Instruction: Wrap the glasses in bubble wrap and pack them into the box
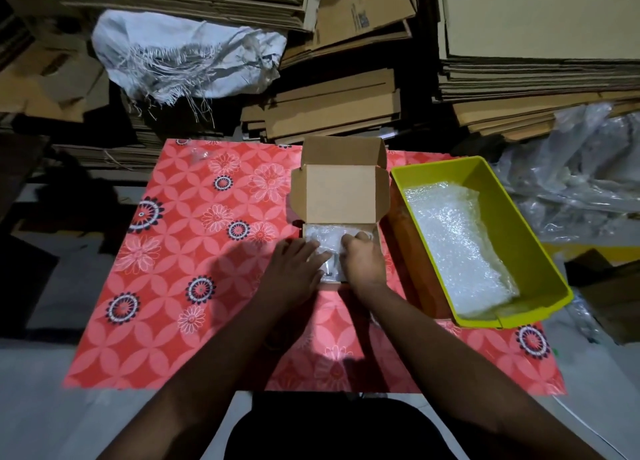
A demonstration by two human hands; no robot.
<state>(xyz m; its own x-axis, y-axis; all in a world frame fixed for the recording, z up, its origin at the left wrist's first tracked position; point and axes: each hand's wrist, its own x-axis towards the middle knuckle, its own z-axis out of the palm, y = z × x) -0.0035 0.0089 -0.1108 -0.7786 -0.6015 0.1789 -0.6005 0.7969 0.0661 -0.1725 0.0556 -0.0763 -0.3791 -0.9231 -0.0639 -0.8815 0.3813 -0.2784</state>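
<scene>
Both hands' (pixel 294 269) (pixel 363 262) grip seemingly presses bubble-wrapped bundle (pixel 325 239) inside box (pixel 341 196).

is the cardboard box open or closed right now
Open. The box's lid stands raised at the far side, side flaps spread, and both hands, left hand and right hand, press a bubble-wrapped bundle into it.

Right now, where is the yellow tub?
In the head view, the yellow tub sits on the right of the red flowered cloth, beside the open cardboard box, with bubble wrap inside.
</scene>
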